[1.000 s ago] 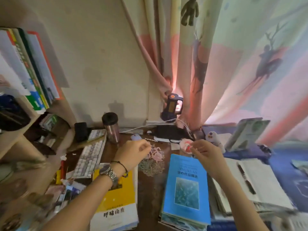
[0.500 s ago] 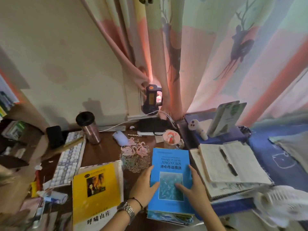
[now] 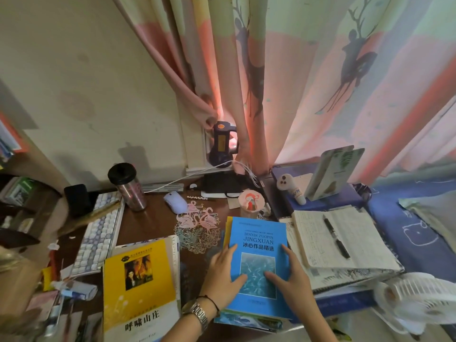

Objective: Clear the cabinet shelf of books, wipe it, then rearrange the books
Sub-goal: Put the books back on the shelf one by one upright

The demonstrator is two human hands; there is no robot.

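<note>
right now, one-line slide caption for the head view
Both hands, left and right, rest flat on a blue paperback book topping a stack on the cluttered brown wooden desk.

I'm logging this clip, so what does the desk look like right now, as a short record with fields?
left hand: flat against the blue book's left edge
right hand: flat on its cover
blue book: tops a stack of books
yellow book: lying left of that stack
open notebook: right of the stack, pen on it
tumbler: upright by the keyboard
</note>
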